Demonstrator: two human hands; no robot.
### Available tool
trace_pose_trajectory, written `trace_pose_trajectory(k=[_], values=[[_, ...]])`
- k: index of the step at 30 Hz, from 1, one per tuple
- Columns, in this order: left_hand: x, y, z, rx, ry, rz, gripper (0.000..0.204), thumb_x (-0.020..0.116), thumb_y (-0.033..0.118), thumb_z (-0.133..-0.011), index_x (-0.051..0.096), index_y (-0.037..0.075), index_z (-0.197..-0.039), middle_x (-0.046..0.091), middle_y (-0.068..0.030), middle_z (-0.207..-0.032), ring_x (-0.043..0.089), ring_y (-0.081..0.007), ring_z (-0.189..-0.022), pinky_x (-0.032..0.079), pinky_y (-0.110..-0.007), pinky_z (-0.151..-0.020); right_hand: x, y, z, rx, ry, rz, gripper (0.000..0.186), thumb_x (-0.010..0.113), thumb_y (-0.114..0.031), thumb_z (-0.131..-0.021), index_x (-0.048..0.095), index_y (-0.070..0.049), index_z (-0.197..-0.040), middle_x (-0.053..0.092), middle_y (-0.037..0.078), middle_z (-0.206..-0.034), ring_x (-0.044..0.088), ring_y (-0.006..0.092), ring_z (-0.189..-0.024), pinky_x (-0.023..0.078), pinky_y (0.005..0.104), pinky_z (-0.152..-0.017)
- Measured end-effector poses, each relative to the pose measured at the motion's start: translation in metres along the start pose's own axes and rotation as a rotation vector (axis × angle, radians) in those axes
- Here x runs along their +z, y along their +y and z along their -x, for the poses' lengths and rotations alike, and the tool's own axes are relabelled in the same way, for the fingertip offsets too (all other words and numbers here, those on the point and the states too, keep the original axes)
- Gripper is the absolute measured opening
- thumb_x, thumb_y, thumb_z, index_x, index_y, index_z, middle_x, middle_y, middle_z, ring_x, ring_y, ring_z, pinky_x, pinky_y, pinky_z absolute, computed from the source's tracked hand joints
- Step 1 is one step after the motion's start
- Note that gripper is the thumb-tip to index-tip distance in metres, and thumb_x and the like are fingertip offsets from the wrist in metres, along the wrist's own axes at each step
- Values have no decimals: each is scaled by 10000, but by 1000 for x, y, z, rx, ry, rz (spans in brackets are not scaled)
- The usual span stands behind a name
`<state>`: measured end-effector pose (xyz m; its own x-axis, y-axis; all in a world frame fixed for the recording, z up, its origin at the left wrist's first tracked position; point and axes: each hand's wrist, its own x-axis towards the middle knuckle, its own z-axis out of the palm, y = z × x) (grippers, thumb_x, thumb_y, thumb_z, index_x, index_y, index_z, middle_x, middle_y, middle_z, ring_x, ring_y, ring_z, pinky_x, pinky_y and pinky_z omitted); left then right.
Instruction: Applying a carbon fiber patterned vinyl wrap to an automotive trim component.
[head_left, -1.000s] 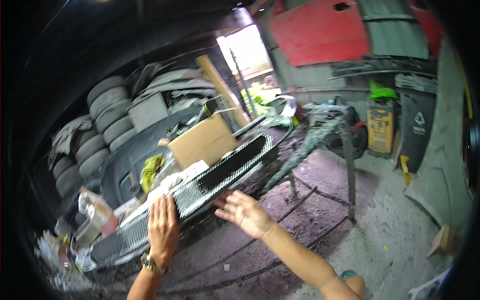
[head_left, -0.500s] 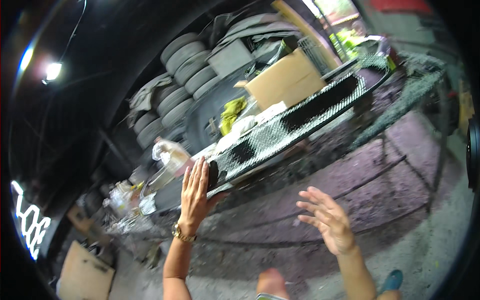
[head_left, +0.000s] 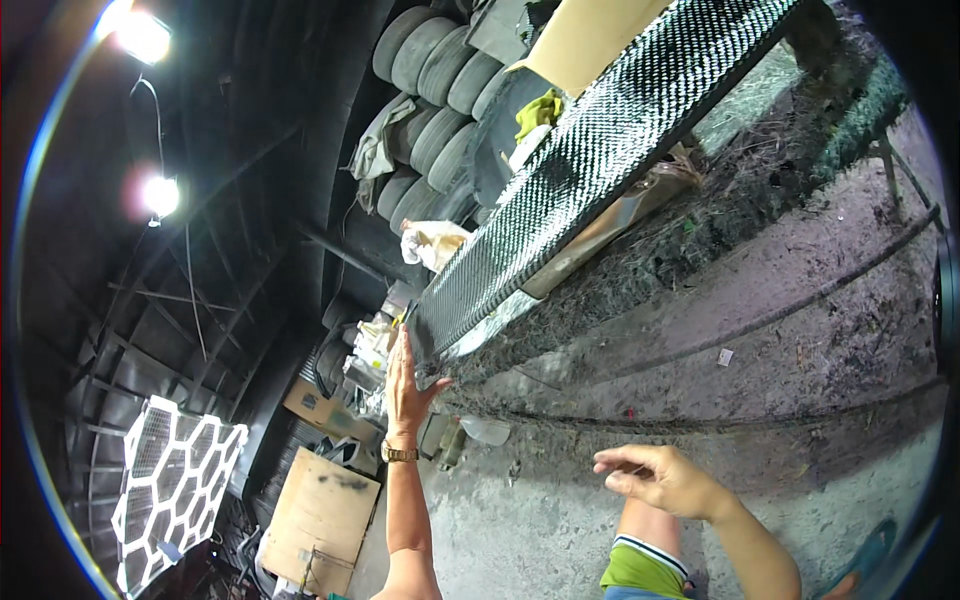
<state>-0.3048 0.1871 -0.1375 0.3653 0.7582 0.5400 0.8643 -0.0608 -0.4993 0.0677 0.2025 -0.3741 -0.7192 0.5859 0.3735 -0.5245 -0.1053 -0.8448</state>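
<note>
A long strip with a glossy black-and-silver woven surface, like a carbon-fibre panel [head_left: 590, 160], runs diagonally from the upper right down to the middle. At its lower near end is my left hand [head_left: 407, 390], fingers stretched upward beside the edge and thumb spread to the right. Whether the fingertips press on the panel or only lie alongside it, I cannot tell. A gold-coloured watch sits on that wrist. My right hand [head_left: 665, 480] hovers low on the right, away from the panel, its fingers loosely bent and apart from the thumb. Nothing shows in it.
Below the panel stands a bench [head_left: 640, 260] with a rough, dirt-covered edge. Behind it are a cardboard box [head_left: 590, 40], a yellow-green cloth [head_left: 540, 112] and stacked tyres [head_left: 440, 140]. A wooden board [head_left: 320, 510] leans at lower left. Lit hexagon lamps [head_left: 180, 480] glow at far left.
The view has swung, and the panel appears larger and steeper. My left hand remains at its near end. My right hand has turned and lowered, its spread fingers now more bent.
</note>
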Motion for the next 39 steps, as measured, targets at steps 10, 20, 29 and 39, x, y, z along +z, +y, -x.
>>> trace_pose_trajectory(k=[10, 20, 29, 39], values=[[26, 26, -49, 45, 232, 100, 917, 791, 118, -740, 304, 16, -1510, 353, -216, -1539, 388, -402, -1387, 320, -458, -1152, -4, 20, -6, 36, -100, 216, 453, 634, -318, -965, 593, -11, -1295, 681, 112, -1204, 631, 196, -1125, 476, 346, -995], [21, 59, -70, 71, 316, -9, 888, 803, 285, -767, 359, 7, -1483, 393, -226, -1510, 412, -381, -1377, 300, -509, -1147, -17, 35, -1, 7, 16, 224, 496, 644, -387, -949, 608, -13, -1272, 693, 148, -1162, 652, 243, -1095, 496, 360, -962], [10, 104, -92, 135, 328, 25, 774, 757, 205, -801, 406, -16, -1454, 438, -228, -1478, 462, -390, -1334, 368, -451, -1117, -14, 34, 6, 5, -30, 287, 547, 599, -444, -963, 576, -33, -1323, 652, 150, -1253, 604, 257, -1181, 460, 382, -1017], [4, 108, -102, 96, 267, 189, 851, 797, 99, -725, 392, 31, -1470, 445, -194, -1474, 443, -382, -1343, 372, -466, -1105, -14, -10, 17, 9, 22, 293, 464, 636, -350, -963, 589, -32, -1298, 679, 121, -1185, 637, 216, -1102, 495, 347, -950]])
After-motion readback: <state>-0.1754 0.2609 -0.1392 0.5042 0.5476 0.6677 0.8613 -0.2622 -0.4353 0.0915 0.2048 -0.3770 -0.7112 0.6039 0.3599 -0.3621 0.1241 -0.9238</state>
